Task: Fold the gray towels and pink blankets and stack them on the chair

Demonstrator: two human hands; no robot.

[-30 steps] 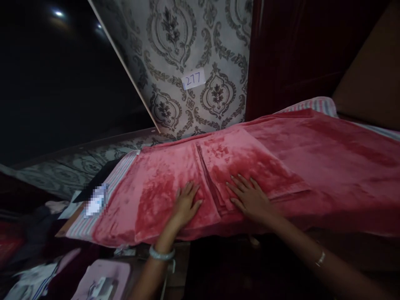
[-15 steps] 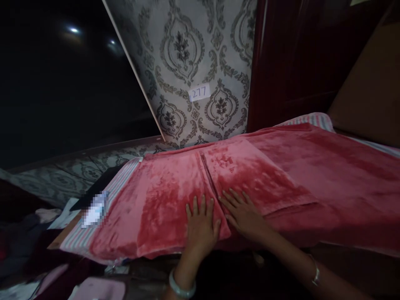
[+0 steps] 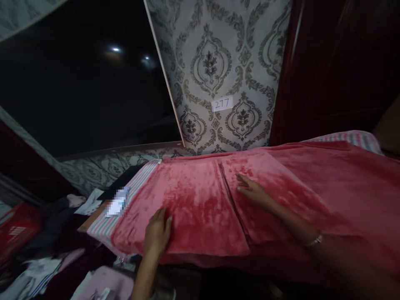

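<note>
A red plush cloth (image 3: 203,200) lies spread before me, with two flaps folded on top that meet at a narrow dark gap. My left hand (image 3: 158,231) rests at the left edge of the left flap, thumb apart from the fingers and nothing seen in it. Over the right flap (image 3: 281,191), just right of the gap, is my right hand (image 3: 251,189); its fingers are stretched and apart, and it holds nothing. Whether the right fingertips touch the plush, I cannot tell.
Under the cloth shows a striped cover (image 3: 104,229). Clothes (image 3: 46,271) and a pink item (image 3: 106,283) lie at lower left, near a red box (image 3: 18,229). A dark screen (image 3: 93,91) and patterned wall (image 3: 212,41) with a "277" label (image 3: 222,103) stand behind.
My left hand has moved left from beside the gap to the flap's outer edge. My right hand has moved up and away over the right flap. The view has shifted left.
</note>
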